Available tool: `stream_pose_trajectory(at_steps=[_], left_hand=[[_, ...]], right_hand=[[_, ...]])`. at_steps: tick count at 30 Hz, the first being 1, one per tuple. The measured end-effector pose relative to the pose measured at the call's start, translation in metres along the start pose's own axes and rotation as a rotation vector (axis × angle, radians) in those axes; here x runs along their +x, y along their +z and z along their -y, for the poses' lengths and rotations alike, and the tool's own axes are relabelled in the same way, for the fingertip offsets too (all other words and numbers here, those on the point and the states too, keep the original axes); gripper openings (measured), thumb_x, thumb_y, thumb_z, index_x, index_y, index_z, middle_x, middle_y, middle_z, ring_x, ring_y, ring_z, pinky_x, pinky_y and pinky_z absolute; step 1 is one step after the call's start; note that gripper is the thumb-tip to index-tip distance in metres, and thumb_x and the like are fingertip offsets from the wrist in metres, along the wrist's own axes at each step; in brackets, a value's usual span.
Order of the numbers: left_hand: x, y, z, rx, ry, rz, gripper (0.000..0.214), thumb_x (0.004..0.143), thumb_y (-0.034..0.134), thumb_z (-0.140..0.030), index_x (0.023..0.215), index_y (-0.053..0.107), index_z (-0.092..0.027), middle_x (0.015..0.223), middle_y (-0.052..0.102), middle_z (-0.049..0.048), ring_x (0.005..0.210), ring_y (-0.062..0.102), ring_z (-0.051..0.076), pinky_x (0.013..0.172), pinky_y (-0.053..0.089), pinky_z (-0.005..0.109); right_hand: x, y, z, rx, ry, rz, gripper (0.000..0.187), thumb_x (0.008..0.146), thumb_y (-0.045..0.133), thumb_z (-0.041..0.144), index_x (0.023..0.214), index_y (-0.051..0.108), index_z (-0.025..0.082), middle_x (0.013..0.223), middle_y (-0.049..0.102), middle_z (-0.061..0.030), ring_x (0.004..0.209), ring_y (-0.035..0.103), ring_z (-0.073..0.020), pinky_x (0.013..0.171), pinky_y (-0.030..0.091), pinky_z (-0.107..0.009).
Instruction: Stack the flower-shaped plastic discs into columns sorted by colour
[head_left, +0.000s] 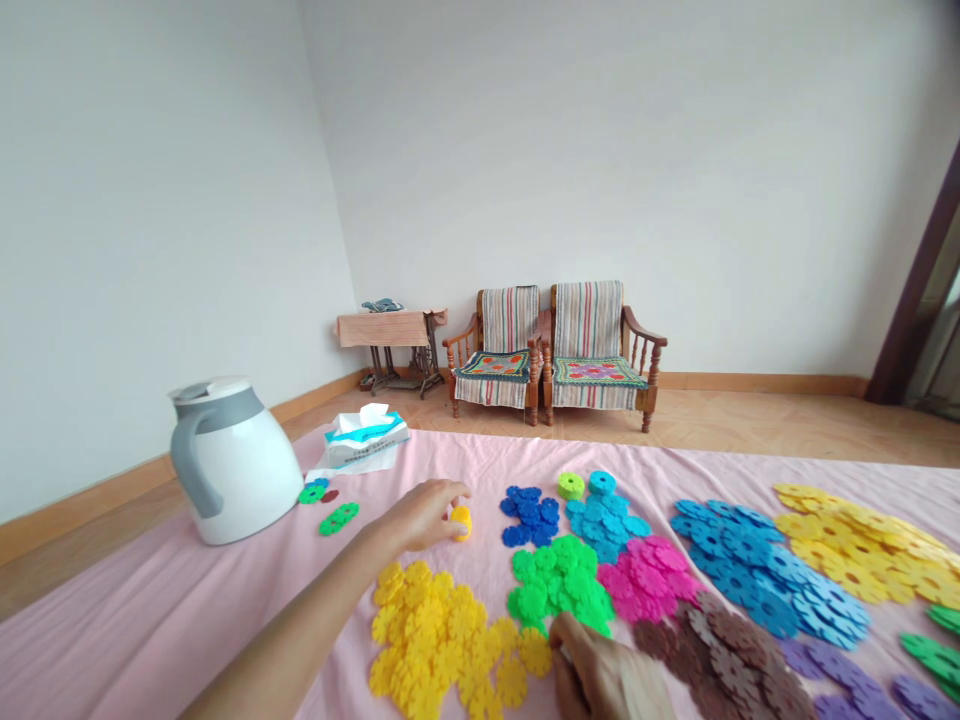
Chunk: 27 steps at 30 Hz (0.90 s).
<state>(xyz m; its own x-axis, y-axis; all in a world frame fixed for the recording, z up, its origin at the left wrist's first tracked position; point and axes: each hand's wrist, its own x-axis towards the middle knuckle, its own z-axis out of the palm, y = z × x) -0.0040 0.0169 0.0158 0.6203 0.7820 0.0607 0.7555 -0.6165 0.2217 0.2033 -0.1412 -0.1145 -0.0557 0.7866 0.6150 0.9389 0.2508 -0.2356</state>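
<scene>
My left hand [429, 515] is closed around a small yellow stack of flower-shaped plastic discs [462, 523], standing on the pink cloth. My right hand [607, 672] is curled at the front, its fingertips beside a yellow disc [535, 652] at the edge of the yellow pile [431, 635]. Whatever its fingers pinch, if anything, is hidden. Just beyond my right hand lie a green pile [559, 580] and a pink pile [649, 578]. A dark blue pile [529, 516] and a light blue pile [606, 522] lie farther back, with a lime-green stack [571, 486] and a blue stack [601, 482] behind.
To the left stand a white and grey jug [251, 470] and a tissue pack [366, 440], near loose green discs [340, 518]. Brown discs [739, 660], blue discs [772, 565], yellow discs [862, 540] and purple discs [840, 680] spread to the right. Two wooden armchairs [592, 335] stand against the wall.
</scene>
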Motion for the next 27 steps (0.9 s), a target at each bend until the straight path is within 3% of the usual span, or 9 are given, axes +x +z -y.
stream_pose_trajectory(at_steps=[7, 19, 27], left_hand=[[-0.003, 0.004, 0.001, -0.004, 0.237, 0.077, 0.049, 0.065, 0.054, -0.006, 0.110, 0.055, -0.025, 0.103, 0.058, 0.0035, 0.098, 0.055, 0.021, 0.086, 0.040, 0.028], [0.007, 0.013, 0.001, -0.028, 0.313, 0.095, 0.032, 0.063, 0.047, -0.001, 0.085, 0.061, -0.019, 0.088, 0.062, 0.0022, 0.090, 0.056, 0.018, 0.081, 0.041, 0.026], [0.008, 0.010, 0.003, -0.030, 0.308, 0.094, 0.028, 0.062, 0.049, -0.003, 0.081, 0.063, -0.019, 0.082, 0.064, 0.0015, 0.082, 0.058, 0.017, 0.073, 0.042, 0.023]], right_hand=[[0.001, -0.007, -0.001, 0.024, -0.012, 0.017, 0.026, 0.087, 0.028, 0.027, 0.073, 0.049, 0.025, 0.055, 0.062, 0.0033, 0.042, 0.058, -0.0114, 0.040, 0.028, -0.022], [-0.001, 0.005, 0.000, 0.008, 0.020, -0.061, 0.036, 0.091, 0.022, 0.035, 0.069, 0.049, 0.025, 0.051, 0.059, 0.0038, 0.039, 0.053, -0.0098, 0.041, 0.026, -0.023], [0.001, -0.011, 0.000, 0.010, -0.006, 0.048, 0.022, 0.087, 0.030, 0.025, 0.075, 0.049, 0.026, 0.058, 0.062, 0.0044, 0.044, 0.058, -0.0115, 0.042, 0.027, -0.024]])
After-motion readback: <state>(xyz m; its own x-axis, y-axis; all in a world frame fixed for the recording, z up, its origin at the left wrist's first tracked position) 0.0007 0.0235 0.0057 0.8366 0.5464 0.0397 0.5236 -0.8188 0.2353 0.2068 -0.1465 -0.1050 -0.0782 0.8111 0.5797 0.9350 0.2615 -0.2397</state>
